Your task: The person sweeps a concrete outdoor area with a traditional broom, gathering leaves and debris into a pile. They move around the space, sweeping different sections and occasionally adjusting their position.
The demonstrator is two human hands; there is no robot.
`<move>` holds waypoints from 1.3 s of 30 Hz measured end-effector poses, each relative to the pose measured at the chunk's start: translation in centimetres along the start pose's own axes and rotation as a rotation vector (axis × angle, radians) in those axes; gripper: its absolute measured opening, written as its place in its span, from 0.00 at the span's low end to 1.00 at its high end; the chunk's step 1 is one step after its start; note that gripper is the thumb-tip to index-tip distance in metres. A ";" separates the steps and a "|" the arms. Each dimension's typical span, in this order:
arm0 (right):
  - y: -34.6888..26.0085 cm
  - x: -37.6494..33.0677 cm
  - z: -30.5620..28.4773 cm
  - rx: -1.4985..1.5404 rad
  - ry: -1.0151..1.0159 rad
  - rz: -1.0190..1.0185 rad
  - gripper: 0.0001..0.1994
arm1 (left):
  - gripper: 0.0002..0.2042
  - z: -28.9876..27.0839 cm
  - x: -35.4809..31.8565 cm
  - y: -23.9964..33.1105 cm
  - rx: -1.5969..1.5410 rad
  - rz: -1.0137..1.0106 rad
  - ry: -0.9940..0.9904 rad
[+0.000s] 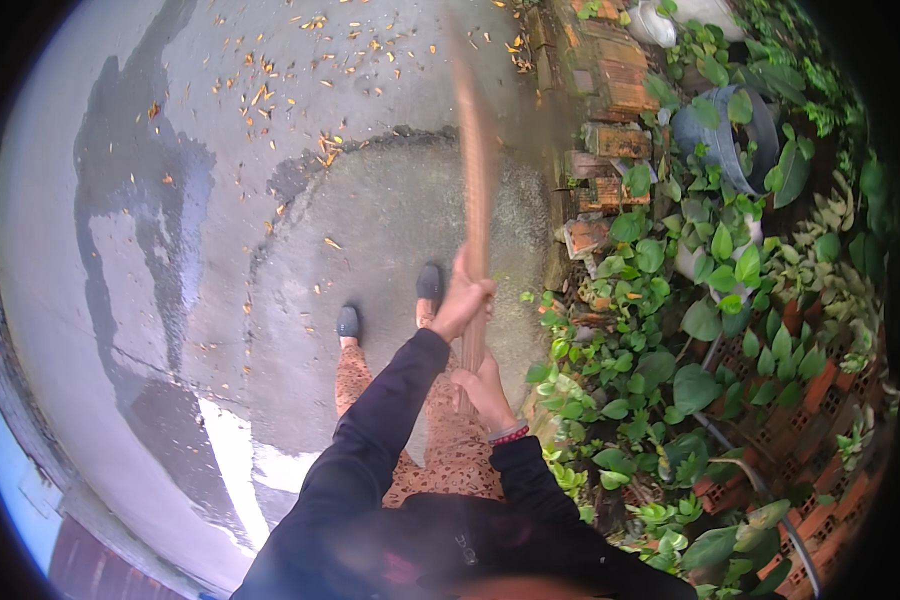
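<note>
Both my hands grip a long brown handle (pixel 475 170), like that of a broom, which points away from me. My left hand (pixel 458 303) is wrapped round it farther up, at about its middle in view. Lower down, close to my body, my right hand (pixel 487 393) closes round the near end; a red beaded bracelet (pixel 509 433) sits on that wrist. The far part of the handle is smeared by motion, so I cannot make out what is on its end. Yellow dry leaves (pixel 328 150) lie scattered on the grey concrete ground (pixel 370 220) ahead.
Along the right runs an edge of stacked orange bricks (pixel 620 85) with leafy green plants (pixel 695 385). A grey-blue bucket (pixel 705 135) lies tilted among them. Dark wet patches (pixel 145 150) mark the concrete at left. My dark shoes (pixel 348 321) stand just left of the handle.
</note>
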State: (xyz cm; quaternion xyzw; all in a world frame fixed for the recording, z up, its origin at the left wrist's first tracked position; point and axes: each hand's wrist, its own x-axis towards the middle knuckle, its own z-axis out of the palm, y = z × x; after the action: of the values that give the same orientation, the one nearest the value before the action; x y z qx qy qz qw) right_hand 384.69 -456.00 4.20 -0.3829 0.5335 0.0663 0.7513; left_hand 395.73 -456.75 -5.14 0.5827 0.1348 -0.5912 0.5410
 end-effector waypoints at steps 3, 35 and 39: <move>2.9 3.2 -0.4 0.032 0.184 0.127 0.07 | 0.41 0.6 3.6 -2.4 -0.166 -0.138 -0.261; 5.0 -0.5 8.7 -0.594 -0.389 0.437 0.13 | 0.36 -15.9 -6.0 -9.7 -0.789 0.206 0.544; 13.5 -4.6 9.2 -0.792 -0.600 -0.172 0.19 | 0.39 -20.6 -14.2 -10.3 -0.960 0.557 0.060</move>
State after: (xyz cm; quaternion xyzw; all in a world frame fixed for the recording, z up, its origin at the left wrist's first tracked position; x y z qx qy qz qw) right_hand 382.78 -439.16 2.59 -0.6454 0.1944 0.3085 0.6712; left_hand 394.93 -429.76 -3.99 0.3011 0.2454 -0.2811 0.8776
